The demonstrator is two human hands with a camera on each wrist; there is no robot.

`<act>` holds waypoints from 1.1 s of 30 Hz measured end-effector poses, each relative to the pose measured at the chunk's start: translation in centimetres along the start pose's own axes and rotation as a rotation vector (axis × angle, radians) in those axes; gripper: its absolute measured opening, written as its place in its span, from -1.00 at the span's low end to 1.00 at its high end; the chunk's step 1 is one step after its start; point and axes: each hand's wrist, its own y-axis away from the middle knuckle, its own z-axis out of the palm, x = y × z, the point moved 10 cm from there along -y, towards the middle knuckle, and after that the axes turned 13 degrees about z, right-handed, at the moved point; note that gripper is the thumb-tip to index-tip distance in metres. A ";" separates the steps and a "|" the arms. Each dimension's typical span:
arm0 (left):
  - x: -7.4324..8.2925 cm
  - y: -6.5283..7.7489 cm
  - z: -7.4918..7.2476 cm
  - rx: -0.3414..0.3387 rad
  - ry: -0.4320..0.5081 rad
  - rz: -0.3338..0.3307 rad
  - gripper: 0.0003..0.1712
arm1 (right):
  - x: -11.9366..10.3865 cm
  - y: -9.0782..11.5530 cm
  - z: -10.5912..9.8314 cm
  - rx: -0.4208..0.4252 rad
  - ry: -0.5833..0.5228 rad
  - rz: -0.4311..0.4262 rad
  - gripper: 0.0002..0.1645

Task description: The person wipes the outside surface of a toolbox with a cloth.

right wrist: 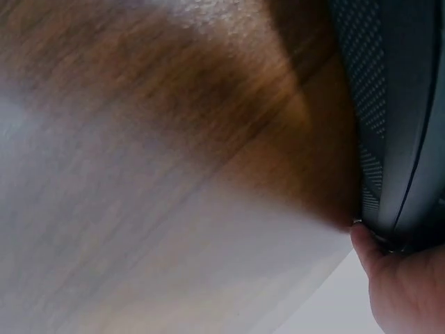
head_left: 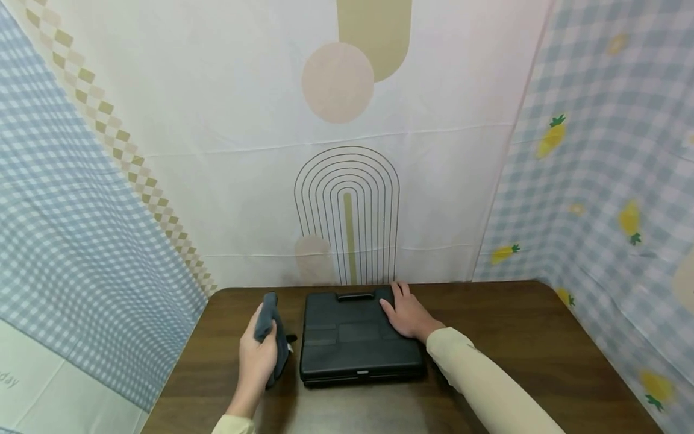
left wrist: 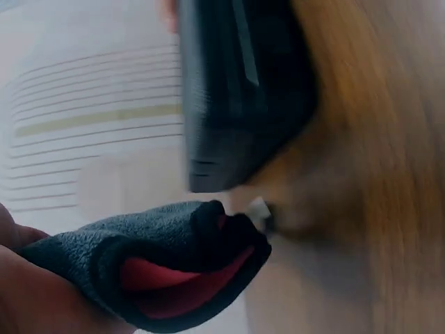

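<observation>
A black hard plastic case point(head_left: 363, 346) lies closed on the wooden table, its handle at the far side. To its left, my left hand point(head_left: 258, 355) grips a folded dark grey cloth point(head_left: 279, 346) between thumb and fingers. In the left wrist view the cloth point(left wrist: 153, 229) shows black edging and a red inner face. A small white tag point(left wrist: 259, 211) sticks out behind it. My right hand point(head_left: 409, 313) rests on the case's far right part, fingers extended toward the far edge. In the right wrist view one finger point(right wrist: 365, 243) touches the case's edge point(right wrist: 410, 139).
The brown wooden table point(head_left: 504, 337) extends on both sides of the case. A white patterned cloth sheet point(head_left: 244, 199) hangs behind the table's far edge. Blue checked sheets hang at the left and right point(head_left: 585, 150).
</observation>
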 end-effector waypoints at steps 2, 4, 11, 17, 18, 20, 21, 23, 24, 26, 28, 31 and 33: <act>-0.9 -1.1 1.4 -0.043 -0.039 -0.001 -0.32 | 0.1 0.0 0.0 0.004 0.005 -0.001 -0.10; -1.6 -2.1 2.7 -0.070 -0.062 0.005 -0.30 | 0.1 0.0 0.0 0.007 0.011 -0.003 -0.09; -2.6 -2.8 7.1 -0.227 -0.119 0.107 -0.05 | -0.1 0.1 0.2 -0.004 0.003 -0.003 -0.09; -3.1 -1.1 9.9 -0.429 -0.147 0.173 -0.07 | -0.1 0.2 0.0 0.008 -0.005 -0.008 -0.11; -3.1 -1.0 10.0 -0.426 -0.133 0.171 -0.11 | 0.0 0.2 0.0 0.011 -0.005 -0.008 -0.11; -3.1 -0.9 10.0 -0.414 -0.122 0.180 -0.17 | 0.1 0.1 -0.1 0.014 -0.010 -0.009 -0.12; -3.2 -0.9 10.0 -0.405 -0.133 0.185 -0.18 | 0.1 0.1 -0.1 0.015 -0.009 -0.010 -0.12; -3.2 -0.9 9.9 -0.388 -0.164 0.197 -0.17 | 0.1 0.0 0.0 0.016 -0.003 -0.014 -0.11; -3.2 -0.9 9.9 -0.380 -0.180 0.203 -0.17 | 0.1 0.0 0.0 0.016 -0.002 -0.017 -0.11; -3.2 -0.9 9.9 -0.362 -0.205 0.216 -0.16 | 0.1 -0.1 0.1 0.015 0.004 -0.016 -0.11; -3.0 -0.9 9.9 -0.355 -0.228 0.230 -0.17 | 0.1 -0.1 0.2 0.009 0.004 -0.009 -0.10; -2.8 -1.0 9.9 -0.357 -0.246 0.242 -0.17 | 0.2 0.1 0.2 -0.007 -0.005 0.001 -0.09; -2.6 -1.2 10.0 -0.367 -0.251 0.245 -0.17 | 0.2 0.2 0.1 -0.016 -0.012 0.005 -0.09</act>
